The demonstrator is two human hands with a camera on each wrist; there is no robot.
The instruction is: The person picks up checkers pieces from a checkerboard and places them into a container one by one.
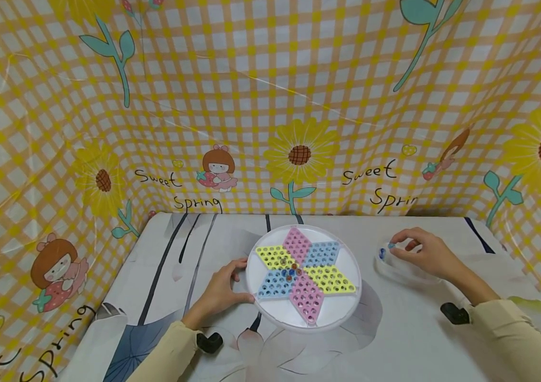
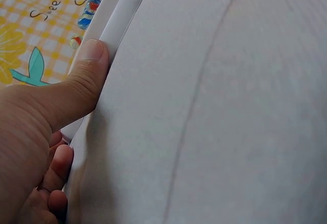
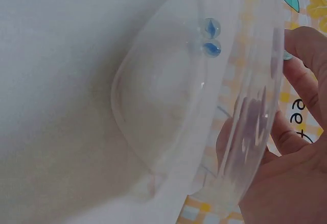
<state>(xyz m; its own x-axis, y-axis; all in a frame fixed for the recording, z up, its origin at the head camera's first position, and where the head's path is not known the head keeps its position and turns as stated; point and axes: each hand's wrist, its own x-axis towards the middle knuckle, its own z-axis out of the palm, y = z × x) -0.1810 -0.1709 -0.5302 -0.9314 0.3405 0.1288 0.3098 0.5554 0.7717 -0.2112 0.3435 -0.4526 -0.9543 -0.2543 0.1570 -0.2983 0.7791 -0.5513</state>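
A round white Chinese checkers board [image 1: 337,307] carries a star of pink, blue and yellow points full of holes. Several glass marbles [image 1: 291,272] sit around its middle. My left hand [image 1: 222,291] holds the board's left rim; in the left wrist view the thumb [image 2: 91,63] lies along the edge and the other fingers curl beside it. To the right, my right hand [image 1: 420,252] pinches a bluish marble [image 1: 392,245] between thumb and index finger, over a clear plastic bowl [image 1: 423,277]. Two blue-cored marbles [image 3: 211,38] lie inside the bowl.
Under everything is a pale table cover [image 1: 203,350] with dark line drawings. A checked curtain [image 1: 251,95] with sunflowers and lettering rises behind the table and along both sides.
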